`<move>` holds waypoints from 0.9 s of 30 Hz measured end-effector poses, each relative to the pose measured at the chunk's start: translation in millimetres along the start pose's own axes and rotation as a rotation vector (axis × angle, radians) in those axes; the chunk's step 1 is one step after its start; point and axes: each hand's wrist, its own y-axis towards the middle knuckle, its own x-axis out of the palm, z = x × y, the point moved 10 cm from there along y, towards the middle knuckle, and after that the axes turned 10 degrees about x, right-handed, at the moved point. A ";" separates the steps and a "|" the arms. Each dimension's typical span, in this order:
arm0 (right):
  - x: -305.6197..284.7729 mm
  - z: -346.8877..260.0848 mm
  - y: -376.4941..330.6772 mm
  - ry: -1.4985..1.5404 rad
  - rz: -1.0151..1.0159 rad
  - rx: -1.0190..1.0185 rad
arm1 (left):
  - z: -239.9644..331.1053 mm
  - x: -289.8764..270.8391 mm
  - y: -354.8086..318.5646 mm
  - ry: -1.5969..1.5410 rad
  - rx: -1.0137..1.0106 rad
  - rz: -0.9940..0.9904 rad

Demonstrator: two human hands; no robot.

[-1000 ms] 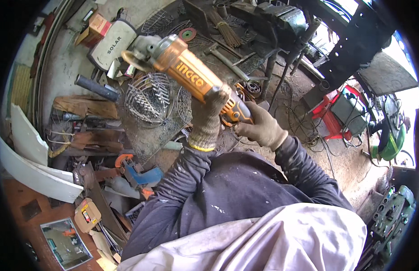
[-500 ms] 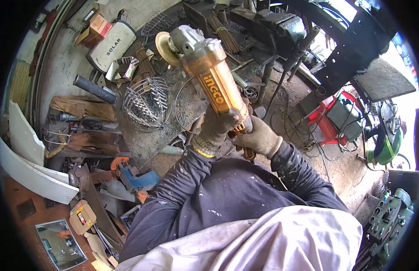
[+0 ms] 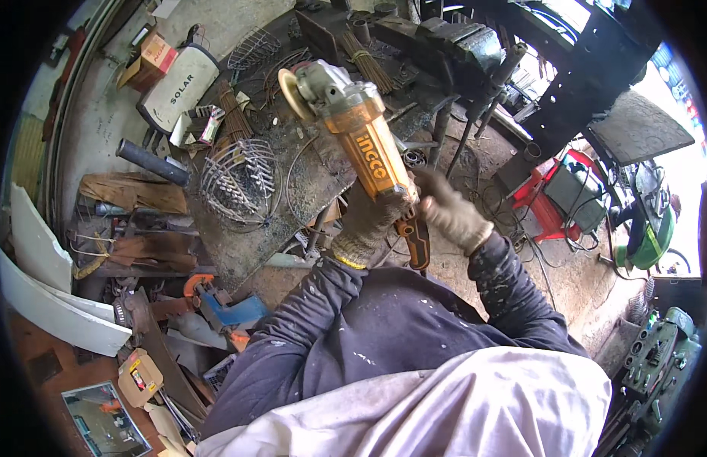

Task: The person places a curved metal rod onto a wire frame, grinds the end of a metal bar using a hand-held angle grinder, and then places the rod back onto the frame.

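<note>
An orange and grey angle grinder [image 3: 368, 152] is raised in front of me, its round disc [image 3: 295, 94] at the upper left end and its rear handle [image 3: 417, 242] toward my body. In a grey knitted glove, my left hand [image 3: 366, 221] is closed around the grinder's body from below. My right hand [image 3: 454, 215], gloved too, has come off the handle and is beside the tool's right side; motion smears its fingers. A bundle of bent metal rods like a wire cage [image 3: 239, 181] lies on the dark workbench [image 3: 224, 255] beyond my left hand.
A bench vise [image 3: 466, 42] is at the far right of the bench. Bundles of thin rods [image 3: 366, 61] lie at the back. A red machine [image 3: 542, 199] with cables stands on the floor to the right. An orange and blue clamp-like tool [image 3: 228, 305] is at the left.
My right hand has let go of the grinder's rear handle and moved slightly right. The grinder has shifted a little right and down in view, still in my left hand.
</note>
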 end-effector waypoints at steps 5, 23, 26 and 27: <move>-6.8 -84.0 23.9 -0.179 0.143 -0.254 | -17.3 18.8 0.4 0.329 0.016 -0.100; 15.5 0.6 -58.6 0.200 0.659 0.081 | 62.4 -142.3 -71.8 1.241 0.687 -0.639; 48.1 11.5 -74.7 0.151 0.745 0.097 | -0.9 -139.1 -66.6 1.237 0.595 -0.916; 59.3 18.0 -83.8 0.197 0.759 0.141 | 0.3 -137.1 -59.2 1.113 0.606 -0.855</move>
